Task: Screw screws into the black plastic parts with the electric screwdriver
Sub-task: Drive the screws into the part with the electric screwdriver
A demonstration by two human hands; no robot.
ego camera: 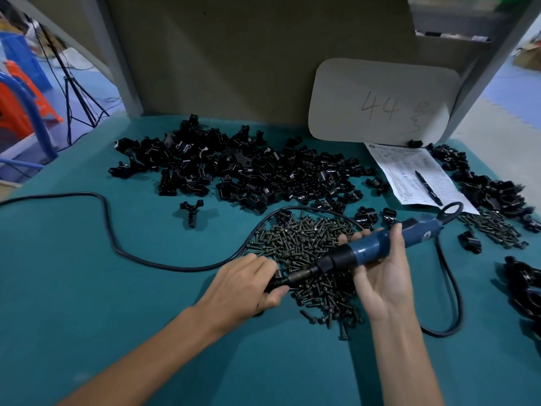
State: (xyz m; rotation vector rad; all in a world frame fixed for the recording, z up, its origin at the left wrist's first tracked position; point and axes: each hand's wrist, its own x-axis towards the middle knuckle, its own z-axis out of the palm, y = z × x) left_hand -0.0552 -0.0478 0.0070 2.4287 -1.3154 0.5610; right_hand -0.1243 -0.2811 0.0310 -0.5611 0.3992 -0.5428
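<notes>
Teal table top (pixel 87 288) all across the bottom. At the back, a plain brown board (pixel 234 54) standing up like a wall. Leaning on it at the right, a grey card (pixel 383 101) with round corners and "44" written on it. Just below the card, a printed paper sheet (pixel 409 174) flat on the table, with a black pen (pixel 428 187) lying on top. Far left, past the table edge, a black tripod (pixel 79 92) on a blue floor (pixel 96 80), beside an orange stool (pixel 20 106) and a blue crate (pixel 20 51). Far right, a brown cardboard box (pixel 530 57) on the floor.
</notes>
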